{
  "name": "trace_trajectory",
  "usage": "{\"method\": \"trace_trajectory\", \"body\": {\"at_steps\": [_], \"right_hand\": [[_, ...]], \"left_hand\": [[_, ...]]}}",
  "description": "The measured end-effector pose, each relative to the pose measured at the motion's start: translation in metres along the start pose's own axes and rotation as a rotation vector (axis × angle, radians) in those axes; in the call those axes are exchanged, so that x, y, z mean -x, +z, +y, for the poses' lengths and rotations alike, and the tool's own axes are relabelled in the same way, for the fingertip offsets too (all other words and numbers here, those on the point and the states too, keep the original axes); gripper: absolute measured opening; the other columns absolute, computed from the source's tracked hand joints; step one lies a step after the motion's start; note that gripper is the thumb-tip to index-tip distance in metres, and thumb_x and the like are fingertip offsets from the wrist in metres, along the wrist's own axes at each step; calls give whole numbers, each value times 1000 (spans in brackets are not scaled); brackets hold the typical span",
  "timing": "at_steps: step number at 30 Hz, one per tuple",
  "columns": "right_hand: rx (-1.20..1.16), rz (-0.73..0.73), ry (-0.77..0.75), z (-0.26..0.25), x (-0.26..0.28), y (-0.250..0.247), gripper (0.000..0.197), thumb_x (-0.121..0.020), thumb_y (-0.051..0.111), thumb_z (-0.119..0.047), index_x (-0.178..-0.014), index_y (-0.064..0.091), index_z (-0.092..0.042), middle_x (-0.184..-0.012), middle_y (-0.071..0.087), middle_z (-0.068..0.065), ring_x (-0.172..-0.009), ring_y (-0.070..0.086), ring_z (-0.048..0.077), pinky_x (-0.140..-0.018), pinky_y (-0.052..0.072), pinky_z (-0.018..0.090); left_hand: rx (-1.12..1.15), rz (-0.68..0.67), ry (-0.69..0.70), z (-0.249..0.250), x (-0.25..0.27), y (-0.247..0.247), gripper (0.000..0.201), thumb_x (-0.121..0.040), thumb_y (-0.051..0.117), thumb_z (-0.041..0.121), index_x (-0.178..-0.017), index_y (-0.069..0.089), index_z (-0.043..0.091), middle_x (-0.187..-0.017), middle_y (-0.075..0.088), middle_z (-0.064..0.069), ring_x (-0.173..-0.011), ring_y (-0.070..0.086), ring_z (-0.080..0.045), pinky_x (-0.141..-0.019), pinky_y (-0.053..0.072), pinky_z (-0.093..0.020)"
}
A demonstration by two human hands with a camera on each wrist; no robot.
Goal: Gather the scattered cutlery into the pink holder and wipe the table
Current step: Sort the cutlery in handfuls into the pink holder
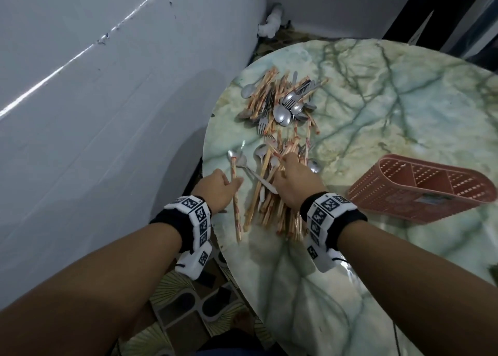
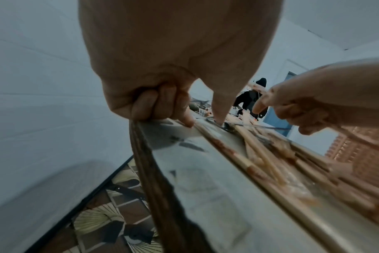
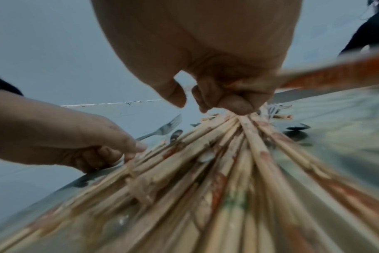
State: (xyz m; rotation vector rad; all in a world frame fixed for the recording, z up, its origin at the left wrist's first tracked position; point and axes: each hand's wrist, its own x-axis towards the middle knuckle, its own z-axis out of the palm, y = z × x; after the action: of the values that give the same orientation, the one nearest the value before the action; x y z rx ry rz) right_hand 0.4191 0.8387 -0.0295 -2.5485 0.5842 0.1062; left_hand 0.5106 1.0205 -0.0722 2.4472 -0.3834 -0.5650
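Your left hand [image 1: 219, 191] is curled around a single paper-wrapped chopstick [image 1: 236, 207] at the table's left edge, fingers folded under and thumb pressing it, as the left wrist view shows. Your right hand [image 1: 295, 183] is closed on another wrapped chopstick [image 3: 335, 71], which juts out to the side of the fist in the right wrist view, while the knuckles sit on top of the near heap of chopsticks [image 1: 272, 207]. These chopsticks are pale wooden sticks in cream sleeves with red-orange print, fanned out between your wrists on the green-veined marble table [image 1: 377, 113]. A few spoons [image 1: 260, 151] and a fork [image 3: 162, 130] lie mixed in with that heap, just ahead of your fingers. Farther away on the table is a second heap [image 1: 280, 99] of spoons, forks and wrapped chopsticks, tangled together. The pink holder [image 1: 420, 188] lies tipped on its side to the right of your right wrist, apart from both heaps, its slotted walls and inner dividers showing. A grey wall [image 1: 94, 99] runs close along the left of the table, and patterned floor tiles [image 1: 175, 301] show below your left forearm.
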Motion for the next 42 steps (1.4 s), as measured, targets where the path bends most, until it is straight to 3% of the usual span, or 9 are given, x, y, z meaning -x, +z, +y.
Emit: {"method": "trace_trajectory", "body": {"at_steps": [3,8,11,14,21,25,30,36,42], "right_hand": [[152,-17,-75,-9,-6,6,33,-102,46,-46,-119,49,-17,-104,63,1,-87,64,23,-74,56,39],[311,-84,-83,-20,-12,24,34,-102,52,-37,-125,53,-12,-121,59,10,-100,65,31,-77,54,40],[217,-130,-59,-19,-16,18,23,-103,49,-30,-116,52,-11,-108,64,10,-87,63,27,-72,54,37],[13,-102,-6,-16,-13,7,18,-102,42,-27,-112,43,-13,-89,61,5,-73,60,20,-62,49,34],[-284,94,108,1,12,-5,32,-105,40,-25,-133,31,-13,-77,56,-1,-69,64,25,-68,56,42],[-301,85,212,18,21,-7,16,-103,40,-23,-117,40,-15,-91,62,5,-73,59,19,-66,49,35],[-246,98,238,25,19,4,20,-100,47,-27,-115,39,-15,-92,65,8,-76,63,25,-74,57,42],[-78,21,236,27,7,13,37,-95,60,-51,-96,55,-15,-81,62,-2,-72,62,18,-58,47,29],[-66,11,256,24,11,12,28,-92,57,-37,-81,56,-12,-74,61,2,-65,59,19,-50,38,26]], "left_hand": [[-59,-64,-17,2,-2,5,33,-88,70,46,-81,54,19,-76,66,-3,-67,66,-22,-62,59,-37],[-80,-82,-33,6,-5,8,23,-96,56,35,-88,54,13,-86,65,-8,-78,62,-27,-69,48,-36],[-15,-55,-45,8,-2,7,27,-100,43,36,-96,49,10,-87,60,-10,-74,56,-28,-65,42,-36],[51,-20,-11,6,5,6,25,-99,42,36,-105,44,11,-84,60,-9,-70,58,-29,-70,52,-45],[72,-69,62,30,10,19,40,-90,63,54,-96,58,15,-86,66,-3,-79,62,-21,-68,47,-35],[24,-87,126,45,1,33,35,-94,63,46,-85,55,13,-82,64,-6,-81,61,-27,-64,41,-35],[-25,-77,189,41,1,28,33,-103,49,37,-87,52,9,-81,60,-8,-79,57,-29,-65,37,-36],[-16,-19,167,34,7,14,26,-105,39,34,-85,42,17,-74,52,-3,-67,50,-25,-56,30,-36],[107,8,62,35,1,8,23,-98,50,38,-101,48,15,-76,55,-2,-66,52,-22,-55,35,-34]]}}
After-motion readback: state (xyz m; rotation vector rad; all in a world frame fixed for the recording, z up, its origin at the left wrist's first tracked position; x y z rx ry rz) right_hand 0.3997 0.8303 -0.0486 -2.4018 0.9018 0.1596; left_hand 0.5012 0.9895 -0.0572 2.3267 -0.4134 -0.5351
